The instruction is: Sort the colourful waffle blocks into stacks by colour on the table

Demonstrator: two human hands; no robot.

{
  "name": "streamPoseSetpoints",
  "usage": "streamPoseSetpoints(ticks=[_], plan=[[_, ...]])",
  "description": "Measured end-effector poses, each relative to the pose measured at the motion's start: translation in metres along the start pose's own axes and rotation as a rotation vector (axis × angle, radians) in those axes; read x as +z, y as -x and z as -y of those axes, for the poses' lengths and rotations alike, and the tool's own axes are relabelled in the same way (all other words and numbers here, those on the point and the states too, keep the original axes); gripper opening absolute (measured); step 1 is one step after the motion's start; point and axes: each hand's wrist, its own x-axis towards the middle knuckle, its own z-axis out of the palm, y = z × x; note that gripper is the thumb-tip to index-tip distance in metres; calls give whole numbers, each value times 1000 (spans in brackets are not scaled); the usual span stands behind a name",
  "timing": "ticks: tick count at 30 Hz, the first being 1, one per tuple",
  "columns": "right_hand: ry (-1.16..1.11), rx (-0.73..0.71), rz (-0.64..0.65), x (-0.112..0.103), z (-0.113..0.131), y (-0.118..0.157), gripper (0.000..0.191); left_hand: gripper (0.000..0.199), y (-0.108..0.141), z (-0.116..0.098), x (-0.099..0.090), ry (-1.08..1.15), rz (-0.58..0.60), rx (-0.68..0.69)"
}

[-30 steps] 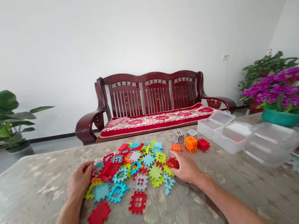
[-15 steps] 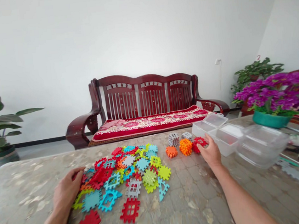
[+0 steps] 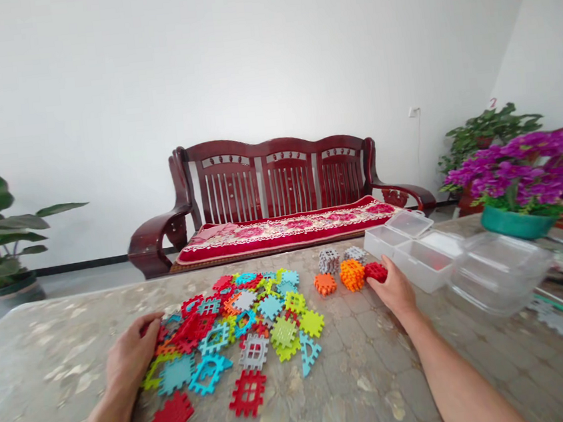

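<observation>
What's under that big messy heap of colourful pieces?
The patterned table shows around the heap, so that's underneath. Some pieces lie under others, but the top ones and the left hand cover parts, so I can't see everything.

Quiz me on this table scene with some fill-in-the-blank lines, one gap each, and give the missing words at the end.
The right hand touches a stack whose colour is ____.
The left hand is at the ____ side of the loose pile.
The flowers in the teal pot are ____.
The bench back has ____ slatted panels.

Missing words: red; left; purple; three
</observation>
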Motion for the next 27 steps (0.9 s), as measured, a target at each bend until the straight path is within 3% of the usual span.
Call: streamPoseSetpoints(ticks=[4, 7, 9, 12, 17, 22, 27], plan=[[-5, -65, -190, -5, 10, 3, 65, 39, 5, -6, -2, -4, -5, 7], [-119, -220, -252, -6, 33, 14, 48, 41, 7, -9, -2, -14, -18, 21], [-205, -374, -169, -3, 56, 28, 34, 41, 8, -10, -2, -18, -16, 25], [-286, -578, 67, 4, 94, 53, 21, 41, 9, -11, -3, -19, -9, 33], [-296, -670, 325, 10, 138, 82, 27, 38, 10, -12, -3, -6, -21, 50], [-200, -730, 417, 13, 148, 90, 31, 37, 9, -12, -2, -4, -23, 49], [-175, -685, 429, 15, 148, 91, 28, 38, 8, -11, -1, -7, -7, 42]])
